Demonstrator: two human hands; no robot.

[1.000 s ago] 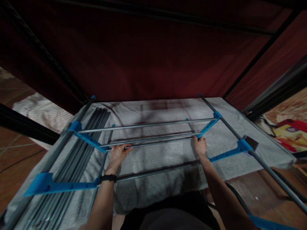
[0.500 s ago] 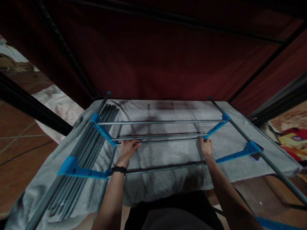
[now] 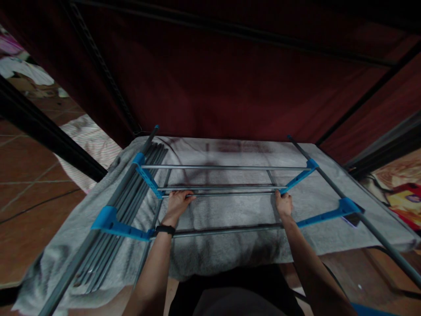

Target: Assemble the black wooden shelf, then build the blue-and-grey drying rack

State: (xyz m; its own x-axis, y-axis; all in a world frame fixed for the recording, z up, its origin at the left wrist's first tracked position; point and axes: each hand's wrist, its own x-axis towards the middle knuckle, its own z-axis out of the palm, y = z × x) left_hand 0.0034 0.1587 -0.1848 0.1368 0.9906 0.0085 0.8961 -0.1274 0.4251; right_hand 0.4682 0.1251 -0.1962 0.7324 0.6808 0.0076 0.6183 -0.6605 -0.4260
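Observation:
A rack frame of grey metal tubes with blue plastic brackets stands over the grey blanket. My left hand (image 3: 179,204) is closed around the left end of a thin metal rod (image 3: 230,193), close to the left blue bracket (image 3: 149,177). At the rod's other end, my right hand (image 3: 283,204) grips it beside the right blue bracket (image 3: 297,179); its fingertips are partly hidden. Just behind runs a parallel rod (image 3: 223,188), with another crossbar (image 3: 226,167) farther back. A nearer crossbar (image 3: 226,230) passes beneath my forearms.
Several loose grey tubes (image 3: 126,210) lie bundled on the blanket (image 3: 230,259) at the left. A dark phone-like object (image 3: 352,218) rests under the right upright tube (image 3: 378,239). A dark red fabric wall (image 3: 223,96) closes off the back.
The view has shifted slightly, so the frame's left side appears farther right. Both hands keep their hold on the same rod, with little visible movement.

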